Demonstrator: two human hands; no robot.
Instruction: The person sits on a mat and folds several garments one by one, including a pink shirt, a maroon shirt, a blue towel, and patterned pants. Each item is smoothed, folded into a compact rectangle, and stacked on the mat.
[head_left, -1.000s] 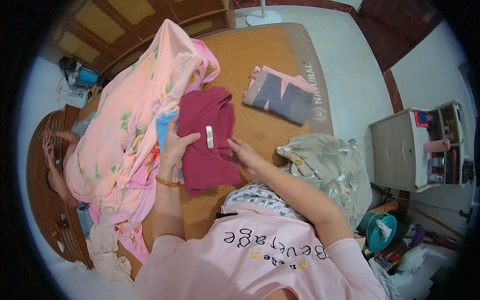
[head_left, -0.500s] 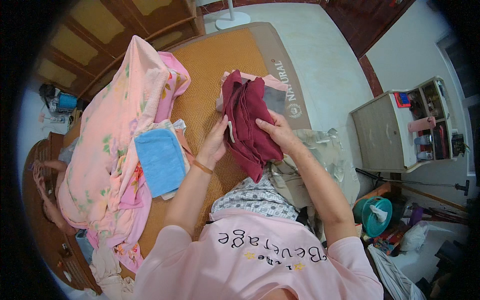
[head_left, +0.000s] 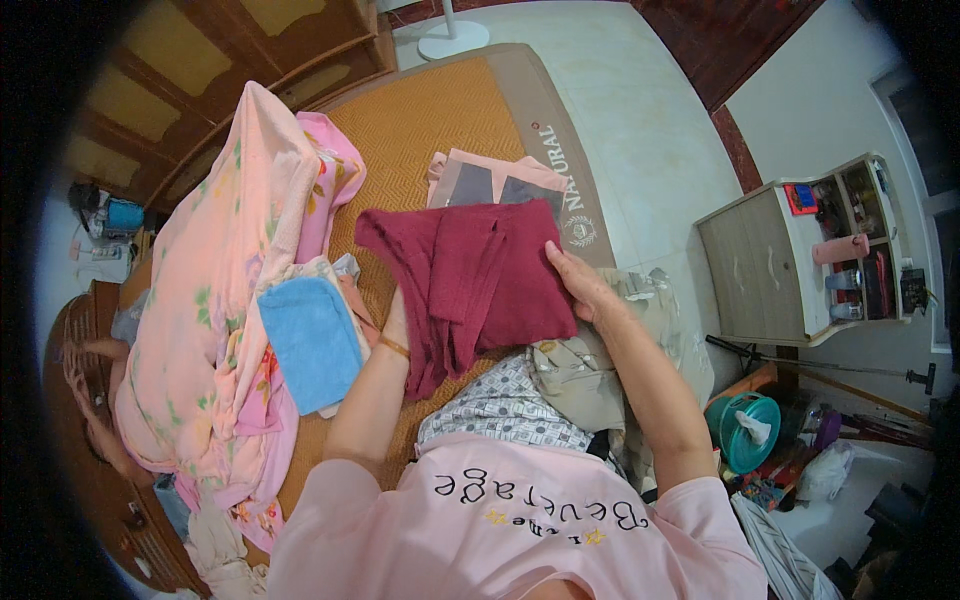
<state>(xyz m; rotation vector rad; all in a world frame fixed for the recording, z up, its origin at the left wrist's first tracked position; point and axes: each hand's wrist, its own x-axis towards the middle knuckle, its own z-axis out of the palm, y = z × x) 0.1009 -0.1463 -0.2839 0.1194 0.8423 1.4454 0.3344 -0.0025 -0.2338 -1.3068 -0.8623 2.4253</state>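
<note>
A dark red cloth garment, partly folded with layered edges, is held up before me between both hands. Its exact kind does not show. My right hand grips its right edge, thumb on top and the other fingers beneath. My left hand is under the left side; the cloth hides its fingers. Just beyond the garment lies folded pink and grey clothing on the woven mat. To my left, a folded blue cloth tops a small pile of folded clothes.
A pink floral blanket is heaped along the left of the woven bed mat. Khaki clothing lies by my right forearm. At the right stand a pale cabinet and a teal bucket.
The dark red garment has been opened wider and turned flatter, its left part spreading over my left hand. My right hand has shifted slightly right and downward along its edge.
</note>
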